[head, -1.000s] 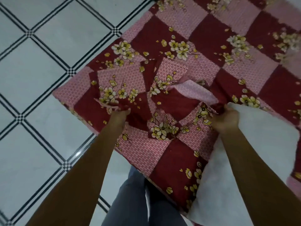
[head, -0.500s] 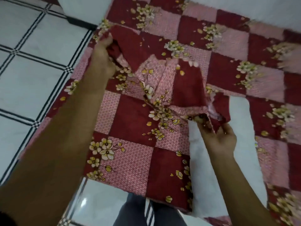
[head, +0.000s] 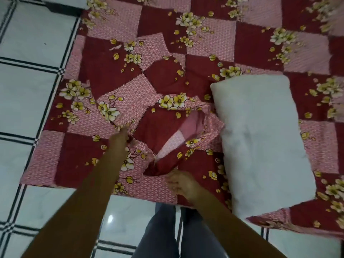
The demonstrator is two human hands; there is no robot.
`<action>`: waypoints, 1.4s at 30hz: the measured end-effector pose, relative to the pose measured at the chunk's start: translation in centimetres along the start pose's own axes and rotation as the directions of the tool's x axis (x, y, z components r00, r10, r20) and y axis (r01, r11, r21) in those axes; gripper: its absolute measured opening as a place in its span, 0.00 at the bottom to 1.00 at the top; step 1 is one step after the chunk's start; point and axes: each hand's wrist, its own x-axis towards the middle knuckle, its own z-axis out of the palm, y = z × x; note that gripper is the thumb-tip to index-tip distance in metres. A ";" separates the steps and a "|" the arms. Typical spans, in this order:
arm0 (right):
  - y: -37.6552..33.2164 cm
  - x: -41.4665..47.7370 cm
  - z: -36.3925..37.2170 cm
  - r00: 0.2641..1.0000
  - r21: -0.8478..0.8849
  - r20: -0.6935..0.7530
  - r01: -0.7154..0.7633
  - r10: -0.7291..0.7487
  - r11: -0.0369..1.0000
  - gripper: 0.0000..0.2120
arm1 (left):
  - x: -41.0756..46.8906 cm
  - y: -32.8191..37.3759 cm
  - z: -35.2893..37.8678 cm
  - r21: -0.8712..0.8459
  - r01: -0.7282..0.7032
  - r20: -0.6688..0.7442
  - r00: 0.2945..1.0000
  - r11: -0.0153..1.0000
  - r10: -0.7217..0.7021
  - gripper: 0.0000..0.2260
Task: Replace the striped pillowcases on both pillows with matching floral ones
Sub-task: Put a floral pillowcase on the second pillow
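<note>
Floral pillowcase lying rumpled on the matching floral bedsheet, its mouth gaping toward the near edge of the bed and showing a pale pink inside. Bare white pillow just beside it on the right, 1 corner close to the opening. No striped pillowcase and no 2nd pillow in view.

Left hand reaching onto the left edge of the case, fingers pressed to the cloth or pinching it; blurred, so cannot tell which. Right hand near the dark lower lip of the opening, fingers spread and released, apparently touching nothing but the sheet.

Step in hand, by judgement: finding and opening the mouth of the case before feeding the pillow in. To do it well: pick out the true hem, not a fold, since case and sheet share 1 print and blend together. Take both layers apart at the 2 corners of the opening, 1 in each hand. Shake or smooth the body flat so no twist stays inside. Then lead the nearest pillow corner in 1st and push it to the closed end. Risk: grabbing the sheet along with the case.
</note>
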 end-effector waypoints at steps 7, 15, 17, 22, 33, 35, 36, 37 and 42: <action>-8.2 1.8 -6.5 0.545 -0.855 -0.197 0.311 -0.815 0.415 0.09 | -3.4 -10.7 3.3 0.030 -0.078 0.101 0.992 0.997 0.074 0.08; -13.2 3.8 -8.5 0.509 -0.947 -0.137 0.185 -0.850 0.264 0.19 | -3.5 -10.7 4.1 0.199 -0.234 0.259 0.949 0.952 0.179 0.29; -13.1 4.0 -8.6 0.517 -0.949 -0.149 0.166 -0.843 0.269 0.19 | -4.4 -10.9 4.1 0.348 -0.264 0.224 0.955 0.899 0.194 0.16; -13.4 4.1 -10.3 0.511 -0.969 -0.108 0.137 -0.853 0.205 0.18 | -4.7 -11.9 3.4 0.149 -0.108 -0.002 0.994 0.983 0.110 0.09; -16.3 1.4 -15.1 0.585 -0.730 -0.087 0.514 -0.807 0.451 0.11 | -9.0 -17.1 1.6 -0.595 0.049 0.030 0.999 0.803 -0.039 0.13; -16.0 0.7 -16.5 0.529 -0.873 -0.038 0.396 -0.848 0.286 0.09 | -8.8 -18.2 0.7 -0.407 0.042 -0.093 0.992 0.913 -0.087 0.15; -15.8 0.5 -17.0 0.514 -0.949 -0.002 0.269 -0.858 0.163 0.08 | -8.6 -19.0 0.3 -0.189 0.043 -0.152 0.986 0.981 -0.073 0.16; -15.5 0.1 -17.2 0.526 -0.992 0.045 0.126 -0.849 0.026 0.09 | -8.7 -19.9 0.0 0.101 0.036 -0.184 0.983 0.994 -0.017 0.16; -14.0 -1.3 -15.4 0.700 -0.884 0.105 -0.261 -0.707 -0.389 0.11 | -11.0 -19.9 2.4 0.573 0.139 -0.317 0.946 0.807 0.062 0.10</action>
